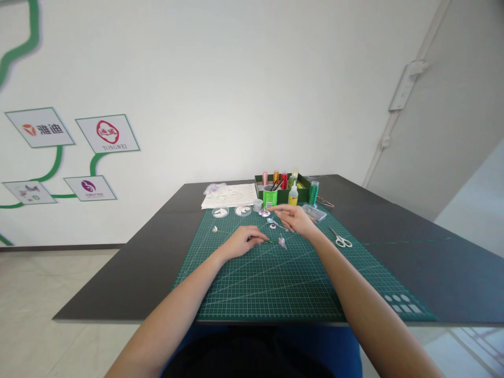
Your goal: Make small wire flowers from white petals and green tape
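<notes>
My left hand (pixel 246 240) rests low over the green cutting mat, its fingers closed on the thin green stem of a small artificial flower. The flower's pink and white petals (pixel 282 242) stick out to the right of the fingertips. My right hand (pixel 294 217) hovers further back, index finger stretched left towards a small dish (pixel 264 213) with something purplish in it; the other fingers are loosely bent, and nothing shows plainly between them. Just below it is a slim silvery tool (pixel 279 226), beside a small pale blue piece (pixel 270 221) and a small round piece (pixel 273 227).
A white flower on a stem (pixel 214 229) lies left on the cutting mat (pixel 268 294). Behind are dishes of white pieces (pixel 243 210), a green can (pixel 270 197) of tools, a glue bottle (pixel 293 195) and a green box (pixel 303 195). White-handled scissors (pixel 343 241) lie right.
</notes>
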The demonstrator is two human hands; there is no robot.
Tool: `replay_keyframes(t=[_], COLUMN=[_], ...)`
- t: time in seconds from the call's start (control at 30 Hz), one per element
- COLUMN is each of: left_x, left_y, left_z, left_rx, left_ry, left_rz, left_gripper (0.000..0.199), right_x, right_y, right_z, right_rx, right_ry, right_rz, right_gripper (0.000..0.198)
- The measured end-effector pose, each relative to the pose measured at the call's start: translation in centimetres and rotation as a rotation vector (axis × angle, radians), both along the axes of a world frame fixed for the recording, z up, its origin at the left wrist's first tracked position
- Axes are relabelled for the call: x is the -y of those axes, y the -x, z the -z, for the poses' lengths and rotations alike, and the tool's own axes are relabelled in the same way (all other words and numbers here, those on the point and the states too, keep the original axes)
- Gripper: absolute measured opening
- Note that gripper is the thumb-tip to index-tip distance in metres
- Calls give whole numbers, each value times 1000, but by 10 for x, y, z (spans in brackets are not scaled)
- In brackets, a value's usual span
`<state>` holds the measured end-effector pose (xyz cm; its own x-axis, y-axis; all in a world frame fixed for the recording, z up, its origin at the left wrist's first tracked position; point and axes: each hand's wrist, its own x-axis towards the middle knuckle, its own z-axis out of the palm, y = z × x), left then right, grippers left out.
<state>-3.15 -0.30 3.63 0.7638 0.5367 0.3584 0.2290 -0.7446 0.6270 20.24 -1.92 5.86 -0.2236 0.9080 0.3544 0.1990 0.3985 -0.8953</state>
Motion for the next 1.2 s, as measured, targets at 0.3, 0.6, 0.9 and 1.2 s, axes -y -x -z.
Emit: replay_keyframes(t=[0.3, 0.6, 0.9, 1.2], left_x=[4, 5, 5, -2], left_y=[0, 0, 0, -1], left_z=[-6, -10, -12, -8], left_rx=[42, 78, 183, 341], left_ry=[52, 40, 97, 184], left_rz=[11, -7, -55, -139], left_gripper=[23, 24, 24, 26], right_x=[-10, -17, -21, -15], right_y=[-5, -4, 1, 8], right_z=[14, 24, 31, 27], right_rx=[4, 71, 120, 217], right_ry=[43, 110, 149, 131], right_rz=[2, 5, 14, -41], right_gripper=[50, 53, 53, 47])
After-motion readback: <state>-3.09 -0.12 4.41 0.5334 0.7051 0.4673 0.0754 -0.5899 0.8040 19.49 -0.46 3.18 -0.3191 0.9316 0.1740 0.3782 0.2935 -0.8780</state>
